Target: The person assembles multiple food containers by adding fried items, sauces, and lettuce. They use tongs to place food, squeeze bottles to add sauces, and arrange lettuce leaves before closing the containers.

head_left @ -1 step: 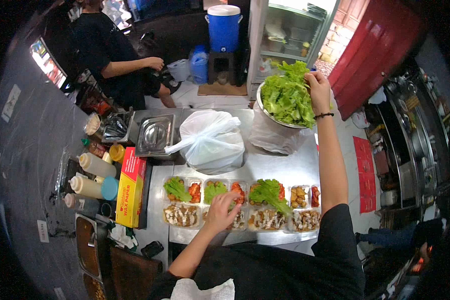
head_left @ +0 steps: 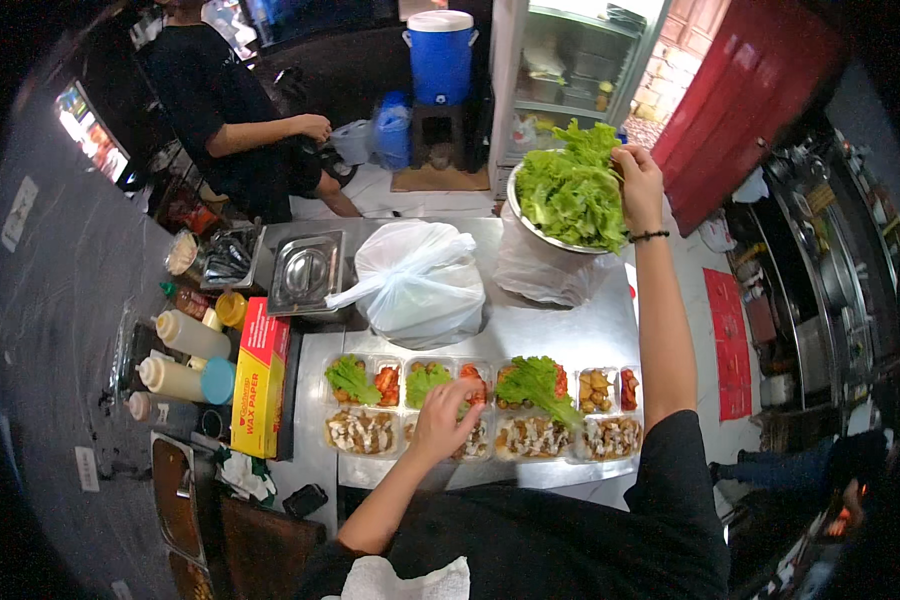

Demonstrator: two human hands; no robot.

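My right hand (head_left: pixel 639 183) reaches far forward to a metal bowl (head_left: pixel 521 211) heaped with green lettuce (head_left: pixel 574 190). Its fingers pinch a leaf at the bowl's right side. My left hand (head_left: pixel 444 421) hovers over the second of the clear compartment containers in a row, fingers loosely bent and apart, with nothing seen in them. It partly hides that container. Lettuce leaves (head_left: pixel 537 388) lie in the three containers on the left; the rightmost container (head_left: pixel 610 438) shows potato-like chunks, red pieces and sauced food, with no leaf on it.
A knotted white plastic bag (head_left: pixel 420 290) stands behind the containers. Left of it are a lidded steel pan (head_left: pixel 308 270), a wax paper box (head_left: pixel 262 385) and several squeeze bottles (head_left: pixel 175 377). A person (head_left: pixel 220 120) in dark clothes is at the far left. A fridge (head_left: pixel 570 75) stands beyond the bowl.
The whole view has shifted very slightly. Both hands stay in nearly the same places, the right at the lettuce and the left over the containers.
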